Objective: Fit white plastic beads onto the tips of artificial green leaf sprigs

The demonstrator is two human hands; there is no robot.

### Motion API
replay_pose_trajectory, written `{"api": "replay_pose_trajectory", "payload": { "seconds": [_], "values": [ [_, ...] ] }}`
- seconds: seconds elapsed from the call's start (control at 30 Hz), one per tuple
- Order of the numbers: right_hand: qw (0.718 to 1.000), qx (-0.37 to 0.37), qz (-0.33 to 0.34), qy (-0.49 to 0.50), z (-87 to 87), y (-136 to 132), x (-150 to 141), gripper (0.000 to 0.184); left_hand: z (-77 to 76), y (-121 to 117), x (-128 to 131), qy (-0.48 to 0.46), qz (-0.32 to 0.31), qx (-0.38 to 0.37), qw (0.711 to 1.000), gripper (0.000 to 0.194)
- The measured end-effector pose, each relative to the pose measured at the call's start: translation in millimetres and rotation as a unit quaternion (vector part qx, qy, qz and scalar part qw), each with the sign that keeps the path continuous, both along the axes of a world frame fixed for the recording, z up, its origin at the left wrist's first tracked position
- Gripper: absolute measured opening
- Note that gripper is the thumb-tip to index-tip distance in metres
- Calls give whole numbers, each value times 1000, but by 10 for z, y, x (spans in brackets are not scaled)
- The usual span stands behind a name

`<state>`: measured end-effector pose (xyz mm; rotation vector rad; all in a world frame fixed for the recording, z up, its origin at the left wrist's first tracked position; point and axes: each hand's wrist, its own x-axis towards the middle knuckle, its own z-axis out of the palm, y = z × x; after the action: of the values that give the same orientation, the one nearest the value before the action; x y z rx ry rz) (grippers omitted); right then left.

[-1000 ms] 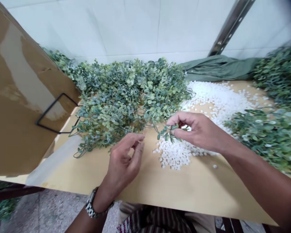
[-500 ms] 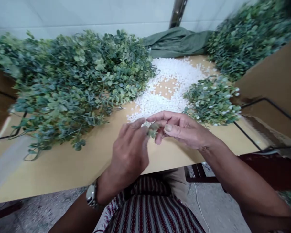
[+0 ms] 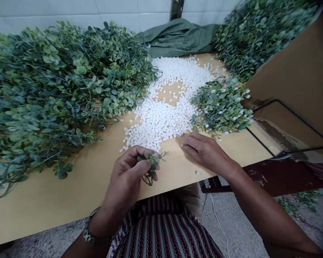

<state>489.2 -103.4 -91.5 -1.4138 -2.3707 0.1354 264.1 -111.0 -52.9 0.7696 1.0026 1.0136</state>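
My left hand [image 3: 127,175] is closed round a small sprig of artificial greenery [image 3: 153,160], its leafy tip poking out past the thumb and its thin stem looped below. To the right, my right hand [image 3: 204,152] rests low over the table with its fingers pinched together. A tiny white bead [image 3: 182,146] shows at those fingertips. Just beyond both hands spreads a heap of white beads [image 3: 161,118]. Beside it on the right lies a bunch of green sprigs with white tips [image 3: 223,105].
A large pile of leafy sprigs [image 3: 64,79] covers the table's left side. More greenery [image 3: 253,36] stands at the back right by a cardboard box [image 3: 293,86]. Green cloth [image 3: 177,37] lies along the wall. A black wire frame [image 3: 307,123] juts out at right. One loose bead [image 3: 197,172] sits near the table edge.
My hands, together at the sprig before, are now apart. The left keeps the sprig and has turned to show its palm side; the right has moved off and pinched its fingers. The view has shifted.
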Motion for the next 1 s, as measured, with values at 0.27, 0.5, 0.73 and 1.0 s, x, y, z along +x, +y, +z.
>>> {"api": "replay_pose_trajectory", "payload": {
  "seconds": [0.27,0.5,0.73,1.0],
  "values": [
    [988,124,10,-91,-120,-9,-61,24,-105,48,81,-52,12,-56,997,12],
    [996,44,-42,68,-14,-61,32,16,-118,35,39,-32,11,-49,998,8],
    [992,-111,-6,67,109,-666,322,13,-34,6,18,-25,40,-55,997,19],
    [996,59,59,36,-29,-293,-149,27,-92,51,42,-42,18,-66,997,13]
  ]
}}
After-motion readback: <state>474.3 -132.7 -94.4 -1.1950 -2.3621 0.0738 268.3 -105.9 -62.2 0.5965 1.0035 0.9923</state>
